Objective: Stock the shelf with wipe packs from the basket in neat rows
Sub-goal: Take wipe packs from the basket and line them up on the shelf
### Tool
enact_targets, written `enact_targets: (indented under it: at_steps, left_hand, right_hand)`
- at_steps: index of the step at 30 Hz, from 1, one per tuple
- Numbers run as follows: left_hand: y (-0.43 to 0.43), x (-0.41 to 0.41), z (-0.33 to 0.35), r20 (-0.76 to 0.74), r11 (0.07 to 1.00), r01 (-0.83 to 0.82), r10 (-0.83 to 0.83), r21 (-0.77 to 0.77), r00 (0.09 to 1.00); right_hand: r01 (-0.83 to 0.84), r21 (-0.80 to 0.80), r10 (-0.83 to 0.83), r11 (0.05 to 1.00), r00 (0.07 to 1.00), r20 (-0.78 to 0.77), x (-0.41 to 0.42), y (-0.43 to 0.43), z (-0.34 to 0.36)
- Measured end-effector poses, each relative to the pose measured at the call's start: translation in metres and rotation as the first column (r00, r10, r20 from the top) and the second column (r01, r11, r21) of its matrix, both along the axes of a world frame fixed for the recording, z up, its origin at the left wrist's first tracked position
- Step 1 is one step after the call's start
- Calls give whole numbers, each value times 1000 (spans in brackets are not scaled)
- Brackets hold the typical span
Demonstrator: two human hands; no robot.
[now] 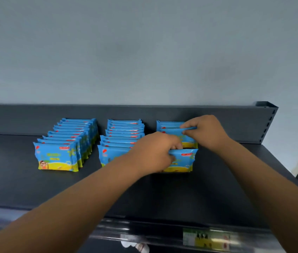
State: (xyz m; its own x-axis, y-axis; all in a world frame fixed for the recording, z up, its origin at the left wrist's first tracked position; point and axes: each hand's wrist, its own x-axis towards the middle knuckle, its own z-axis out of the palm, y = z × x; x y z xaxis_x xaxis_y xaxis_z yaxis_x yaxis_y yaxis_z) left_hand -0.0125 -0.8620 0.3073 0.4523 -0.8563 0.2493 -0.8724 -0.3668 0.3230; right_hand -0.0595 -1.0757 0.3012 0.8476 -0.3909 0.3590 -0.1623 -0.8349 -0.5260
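Blue and yellow wipe packs stand upright in three rows on the dark grey shelf (16, 183). The left row (66, 143) and the middle row (122, 136) each hold several packs. The right row (170, 125) is short. My left hand (153, 152) grips the top edge of the front pack (184, 161) of that right row. Just behind it, my right hand (205, 132) pinches the top edge of another pack (175, 133). The basket is out of view.
A low back panel (35, 117) closes the shelf at the rear, with a slotted upright post (270, 123) at the right. A price-label strip (206, 238) runs along the shelf's front edge. Bare shelf surface lies in front of the rows and at the far left.
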Motion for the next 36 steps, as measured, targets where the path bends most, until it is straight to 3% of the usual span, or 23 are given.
enact_targets:
  at_steps: [2,6,12,19,27,36]
  left_hand:
    - [-9,7,-4,14,1000,-31,31,-3,999]
    - [-27,25,-8,5,996,-76,76,-38,997]
    - [-51,38,-8,58,996,-85,86,-13,995]
    - [-69,46,-3,302,995,-81,61,54,951]
    - [-73,47,-6,407,986,-166,152,-1,901]
    - [-77,50,-1,430,985,-173,149,17,890]
  right_hand:
    - [-38,-8,38,999,999,11,10,-5,-6]
    - [-72,-187,74,980,997,4,21,-15,-9]
    - [-121,-184,135,976,988,70,16,-30,-7]
    - [-134,-214,155,968,984,84,6,-32,-3]
    - [-93,-275,79,957,995,-60,4,-27,-9]
    - [3,-272,-25,962,997,-76,4,-18,-18]
